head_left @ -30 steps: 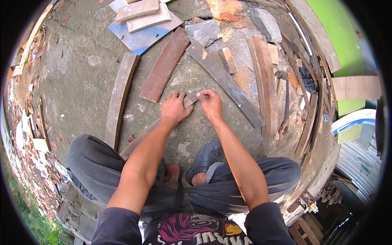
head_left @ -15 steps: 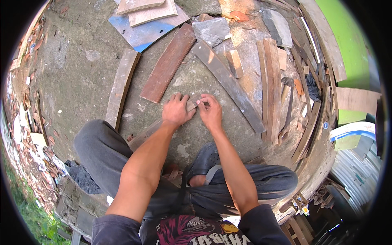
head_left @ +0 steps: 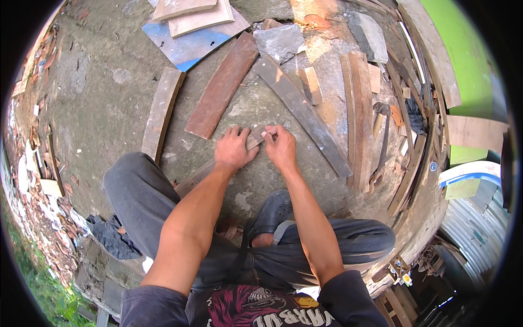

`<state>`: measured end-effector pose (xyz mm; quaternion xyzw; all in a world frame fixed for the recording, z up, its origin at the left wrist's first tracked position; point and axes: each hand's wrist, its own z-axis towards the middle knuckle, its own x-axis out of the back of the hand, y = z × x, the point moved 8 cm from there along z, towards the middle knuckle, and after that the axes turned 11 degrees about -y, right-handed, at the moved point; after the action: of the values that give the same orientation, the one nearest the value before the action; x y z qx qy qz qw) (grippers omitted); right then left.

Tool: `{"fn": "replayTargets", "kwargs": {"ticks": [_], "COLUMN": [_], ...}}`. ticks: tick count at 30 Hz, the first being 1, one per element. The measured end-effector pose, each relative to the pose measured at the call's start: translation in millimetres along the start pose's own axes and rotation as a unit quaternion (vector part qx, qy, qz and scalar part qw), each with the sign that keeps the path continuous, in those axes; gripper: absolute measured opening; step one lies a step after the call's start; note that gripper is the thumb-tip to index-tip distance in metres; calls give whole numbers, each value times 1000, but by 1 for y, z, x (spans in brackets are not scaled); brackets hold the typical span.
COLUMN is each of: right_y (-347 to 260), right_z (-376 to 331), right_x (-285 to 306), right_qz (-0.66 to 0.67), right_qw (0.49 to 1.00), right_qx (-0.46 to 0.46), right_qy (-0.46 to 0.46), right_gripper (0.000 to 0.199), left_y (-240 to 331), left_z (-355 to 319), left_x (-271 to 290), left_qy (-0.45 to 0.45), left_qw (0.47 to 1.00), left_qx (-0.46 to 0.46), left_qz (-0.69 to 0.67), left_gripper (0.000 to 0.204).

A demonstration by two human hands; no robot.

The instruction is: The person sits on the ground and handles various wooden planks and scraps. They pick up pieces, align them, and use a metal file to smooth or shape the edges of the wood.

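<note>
The person squats on a rough concrete floor [head_left: 98, 109] with both hands pressed onto a narrow grey wooden strip [head_left: 254, 138] that lies flat on the concrete just ahead of the knees. The strip runs on a slant from the lower left, where its far end shows beside the left thigh, up to the right, where it ends between the hands. The left hand [head_left: 234, 150] lies palm down over the strip with its fingers [head_left: 235, 132] spread and only slightly bent, pressing rather than gripping. The right hand [head_left: 281, 147] sits just beside it at the strip's upper end, fingers curled down and pinching at the end of the wood; whether they close round it cannot be told. The two hands nearly touch.

Beyond the hands a reddish-brown plank [head_left: 222, 86] lies on a slant, with a curved weathered board [head_left: 162, 111] to its left and a long dark grey plank [head_left: 302, 113] to its right. Farther off sit a blue sheet [head_left: 185, 46] carrying pale boards, and a grey stone slab [head_left: 279, 42]. A dark shoe [head_left: 272, 210] shows below the hands.
</note>
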<state>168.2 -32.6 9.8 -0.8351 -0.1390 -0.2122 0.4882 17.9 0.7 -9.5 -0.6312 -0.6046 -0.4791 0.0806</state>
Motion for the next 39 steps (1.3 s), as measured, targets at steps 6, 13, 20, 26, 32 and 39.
{"fn": "replayTargets", "kwargs": {"ticks": [6, 13, 20, 26, 32, 39], "right_y": [-2, -10, -12, -8, -8, -1], "right_z": [8, 3, -5, -8, -16, -23], "right_x": [7, 3, -2, -7, -12, -10], "right_qz": [-19, -19, -33, -38, -32, 33], "right_qw": [998, 999, 999, 999, 998, 997], "right_qx": [-49, 3, 3, 19, 34, 9], "right_qy": [-38, -48, -24, -11, 37, 73], "right_gripper": [15, 13, 13, 14, 15, 10], "left_y": [2, 1, 1, 1, 2, 0], "left_z": [-2, 0, -1, 0, -1, 0], "left_x": [3, 3, 3, 4, 7, 2], "left_qy": [18, 9, 14, 8, 11, -25], "left_qw": [1000, 1000, 1000, 1000, 1000, 1000], "left_qx": [-3, -1, -6, -4, -4, 8], "left_qz": [17, 13, 10, 3, -1, -15], "left_gripper": [57, 56, 55, 54, 54, 60]}}
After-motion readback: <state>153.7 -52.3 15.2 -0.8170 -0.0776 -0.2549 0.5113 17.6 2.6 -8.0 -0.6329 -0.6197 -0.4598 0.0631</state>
